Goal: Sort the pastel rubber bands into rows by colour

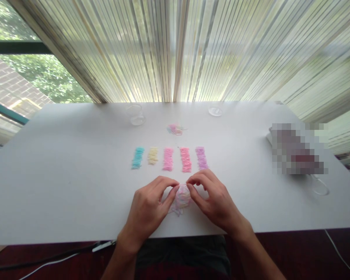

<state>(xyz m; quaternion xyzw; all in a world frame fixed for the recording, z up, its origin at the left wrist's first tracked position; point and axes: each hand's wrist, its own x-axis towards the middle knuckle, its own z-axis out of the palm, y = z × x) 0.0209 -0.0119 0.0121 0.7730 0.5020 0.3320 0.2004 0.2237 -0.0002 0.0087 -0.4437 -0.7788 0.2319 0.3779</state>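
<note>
My left hand [150,202] and my right hand [217,198] meet close to the table's front edge, each with thumb and forefinger pinched. Between the fingertips runs a thin pale pink band [182,184], too small to make out well. Right below it, between my hands, sits a loose heap of thin pastel bands [182,197]. Beyond my hands, similar pieces lie in neat columns by colour: turquoise [138,158], pale yellow [153,155], pink [168,159], coral pink [186,160] and purple [202,158]. My right hand's knuckles come near the purple column.
A small mixed pile of bands [176,129] lies behind the columns. Toward the back of the white table [61,175] stand a clear plastic cup [136,115] and a clear lid [215,112]. At right is a blurred-out object [297,151] with a white cord [322,189].
</note>
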